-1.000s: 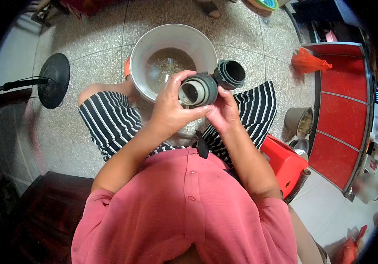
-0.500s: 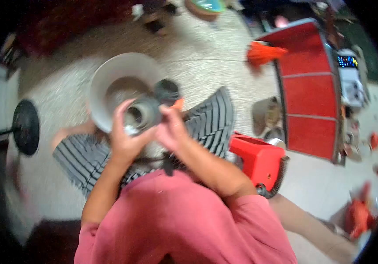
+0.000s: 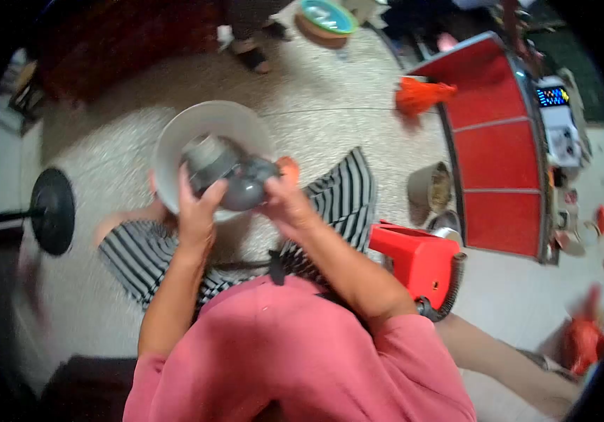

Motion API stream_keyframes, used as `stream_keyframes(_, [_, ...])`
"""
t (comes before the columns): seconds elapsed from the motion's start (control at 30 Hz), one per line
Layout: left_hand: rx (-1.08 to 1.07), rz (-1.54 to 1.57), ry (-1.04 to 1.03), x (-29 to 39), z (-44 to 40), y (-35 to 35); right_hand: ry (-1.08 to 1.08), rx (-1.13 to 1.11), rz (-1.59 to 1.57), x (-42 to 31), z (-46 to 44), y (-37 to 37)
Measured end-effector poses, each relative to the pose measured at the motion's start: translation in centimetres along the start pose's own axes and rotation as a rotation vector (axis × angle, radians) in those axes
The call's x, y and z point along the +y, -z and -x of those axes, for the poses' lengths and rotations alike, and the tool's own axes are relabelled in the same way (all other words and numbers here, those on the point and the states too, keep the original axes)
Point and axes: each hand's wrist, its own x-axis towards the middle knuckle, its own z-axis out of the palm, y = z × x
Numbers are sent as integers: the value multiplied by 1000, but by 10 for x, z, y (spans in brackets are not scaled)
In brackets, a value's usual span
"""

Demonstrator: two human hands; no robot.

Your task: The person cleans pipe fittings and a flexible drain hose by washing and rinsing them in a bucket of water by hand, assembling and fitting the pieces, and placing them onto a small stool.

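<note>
My left hand [image 3: 198,209] is closed round the left side of a dark grey, rounded container [image 3: 244,193] with a shiny base. My right hand [image 3: 288,201] grips its right side with the fingertips. The container is tipped over the white bucket [image 3: 168,141], its base towards me. A paler, tapered grey piece [image 3: 207,151] shows just beyond my left fingers; whether it belongs to the container I cannot tell. Against the right side lies a black round thing [image 3: 261,167], partly hidden. An orange object [image 3: 288,167] peeks out behind my right hand.
Right of my knees stands a red machine [image 3: 418,260] with a ribbed hose. Farther right are a grey pail [image 3: 428,184], a red-panelled cabinet [image 3: 495,155] and an orange bag [image 3: 421,96]. A black round stand base [image 3: 54,211] is at left. Another person's foot [image 3: 253,59] shows ahead.
The container has turned over: its opening faced me before, and now its rounded base does. Both hands stay on it, above the bucket. The view has shifted slightly.
</note>
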Motion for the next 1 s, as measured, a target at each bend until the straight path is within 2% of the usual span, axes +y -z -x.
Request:
stream_keyframes(0.1, [-30,140,57,9,3,-8,95,-42,33,-7,-2,-4])
stream_keyframes(0.17, [-124,221,94,2,0,3,169,-4,126,-6,-2,-10])
stream_keyframes(0.23, [-28,244,84,0,2,6,300,12,260,-6,-7,-6])
stream_keyframes(0.27, [4,265,81,-2,1,4,243,63,275,-15,-1,-15])
stream_keyframes(0.37, [-145,227,93,-1,2,7,161,110,222,-13,-9,0])
stream_keyframes(0.47, [-48,221,89,6,7,2,176,110,201,-13,-5,-8])
stream_keyframes(0.57, [-148,284,140,2,2,8,193,112,235,-18,-2,-7])
stream_keyframes(0.7, [-107,354,169,3,3,7,431,102,403,-18,1,-20])
stream_keyframes(0.77, [-182,310,144,0,3,12,570,79,564,-17,7,-23])
stream_keyframes(0.83, [-192,270,121,1,5,10,715,76,895,-17,12,-20])
stream_keyframes(1.0, [-190,364,140,-1,6,9,779,107,824,-14,24,-36])
